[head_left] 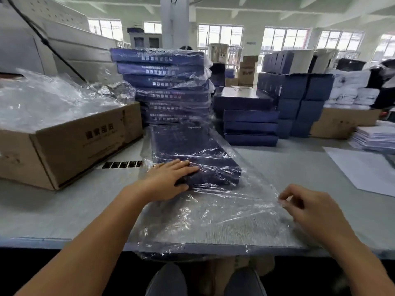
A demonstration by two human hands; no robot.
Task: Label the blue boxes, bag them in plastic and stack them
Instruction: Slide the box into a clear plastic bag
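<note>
Pinching the right edge of the plastic bag (213, 218) with my right grip (310, 208): thumb and fingers curled together on the film, just above the bench (299, 167). Left grip (168, 180) is flat, fingers straight and spread apart, pressing on the near end of the blue box (192, 150) through the plastic, clamped on nothing. Box lies flat on the bench, long axis running away from me, inside the bag. Bag mouth end lies slack toward me, past the box, and hangs over the bench edge. Far end of the box sits at the foot of a stack of bagged boxes (166, 86), text on their sides facing me; can't tell if they touch. Left of the box, a strip of dark labels (121, 164) lies on the bench, between the box and a cardboard carton (70, 150). Carton is open and holds loose clear bags (49, 103). Right of the bagged stack, a lower stack of unbagged boxes (250, 118), with more blue boxes behind it. Far right: white sheets (367, 169) flat on the bench.
</note>
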